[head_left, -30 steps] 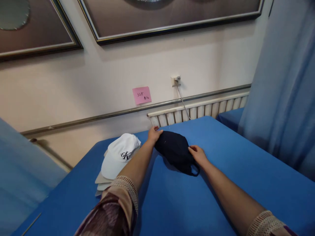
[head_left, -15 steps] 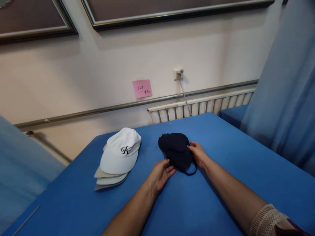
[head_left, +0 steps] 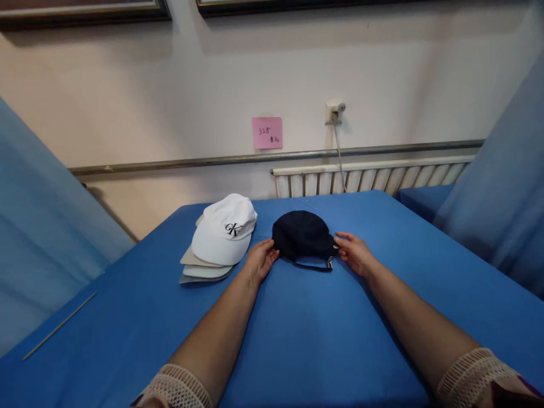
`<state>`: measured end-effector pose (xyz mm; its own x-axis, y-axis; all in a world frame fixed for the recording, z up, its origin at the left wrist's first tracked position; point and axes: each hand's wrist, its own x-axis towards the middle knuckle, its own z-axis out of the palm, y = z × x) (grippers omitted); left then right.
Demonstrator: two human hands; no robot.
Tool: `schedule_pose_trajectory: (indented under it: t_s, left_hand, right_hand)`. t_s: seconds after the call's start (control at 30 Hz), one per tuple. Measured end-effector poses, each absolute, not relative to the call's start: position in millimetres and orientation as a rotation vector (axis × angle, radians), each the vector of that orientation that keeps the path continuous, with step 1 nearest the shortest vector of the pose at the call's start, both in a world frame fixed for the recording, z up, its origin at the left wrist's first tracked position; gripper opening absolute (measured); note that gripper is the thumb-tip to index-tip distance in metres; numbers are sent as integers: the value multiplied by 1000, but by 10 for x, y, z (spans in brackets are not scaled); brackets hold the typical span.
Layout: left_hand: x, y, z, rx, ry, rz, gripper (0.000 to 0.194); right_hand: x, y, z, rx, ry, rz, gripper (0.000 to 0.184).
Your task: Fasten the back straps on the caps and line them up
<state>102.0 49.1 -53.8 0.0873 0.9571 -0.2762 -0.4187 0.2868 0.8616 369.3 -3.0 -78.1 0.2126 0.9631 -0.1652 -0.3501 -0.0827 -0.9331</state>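
A dark navy cap (head_left: 302, 235) sits on the blue table (head_left: 297, 328), its back strap and buckle facing me. My left hand (head_left: 260, 260) grips the cap's left lower edge with fingers curled on it. My right hand (head_left: 356, 253) holds the right lower edge beside the metal buckle. Just to the left lies a stack of caps (head_left: 219, 241) with a white cap bearing a black logo on top.
A wall with a pink sticky note (head_left: 267, 132), a socket with a cable (head_left: 335, 113) and a radiator (head_left: 369, 178) runs behind the table. Blue curtains hang at the left (head_left: 42, 238) and right (head_left: 505, 192). A thin rod (head_left: 59, 326) lies at the table's left edge.
The dark cap has turned from lying flattened to sitting upright with its strap toward me. My left hand came from the cap's far end to its near left edge. The view has tilted down.
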Motion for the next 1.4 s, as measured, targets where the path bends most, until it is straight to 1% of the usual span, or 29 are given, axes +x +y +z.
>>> schedule_pose_trajectory:
  t_s: [0.07, 0.2, 0.3, 0.37, 0.43, 0.5, 0.6, 0.63, 0.73, 0.8, 0.93, 1.0, 1.07, 1.17, 1.3, 1.37, 1.4]
  left_hand:
    - [1013, 481, -558, 764, 1047, 1173, 10]
    - [1031, 509, -611, 945, 1209, 1197, 26]
    - [1031, 565, -652, 1064, 1315, 1239, 31]
    - [1031, 592, -678, 1117, 1365, 1272, 31]
    - [1036, 604, -703, 1153, 1399, 1310, 29]
    - [1039, 603, -718, 1184, 1414, 1352, 28]
    - [1033, 587, -706, 1239, 1413, 1420, 28]
    - [1030, 577, -691, 1260, 1409, 1444, 28]
    - [1045, 510, -627, 1320, 1372, 1504, 26]
    - [1091, 421, -584, 1450, 1300, 1480, 25]
    - [1258, 175, -534, 1909, 1067, 1209, 27]
    - [1339, 72, -528, 2003, 955, 1090, 28]
    - [1393, 12, -533, 2012, 890, 1032, 31]
    - [1414, 3, -554, 1995, 895, 1028, 40]
    - [1389, 59, -595, 1873, 941, 1092, 45]
    - [1379, 83, -605, 1791, 950, 1124, 44]
    - [1377, 91, -603, 1778, 955, 1130, 42]
  right_hand:
    - [3628, -43, -819, -1325, -917, 1145, 32]
    - [3588, -14, -901, -1556, -1161, 912, 27]
    - [3635, -20, -878, -1614, -1204, 632, 22]
    - [3620, -82, -800, -1537, -1271, 492, 18]
    - [3534, -185, -701, -1376, -1416, 522, 17]
    - [3403, -288, -629, -1256, -1617, 589, 21]
    - [3257, -330, -653, -1242, -1755, 606, 29]
    - [3244, -304, -696, -1285, -1744, 615, 27]
    - [3315, -166, -865, -1460, -1653, 690, 9]
    - [3400, -83, -952, -1522, -1586, 725, 5]
    - [3484, -42, -996, -1565, -1503, 693, 6]
    - [3470, -68, -978, -1553, -1517, 710, 7]
    - [3441, -108, -948, -1489, -1579, 777, 11]
    - [3408, -179, -885, -1369, -1717, 852, 21]
    - [3406, -256, -810, -1300, -1842, 814, 30]
    - [3410, -270, -804, -1285, -1865, 797, 31]
    - [3412, -270, -810, -1284, -1871, 783, 28]
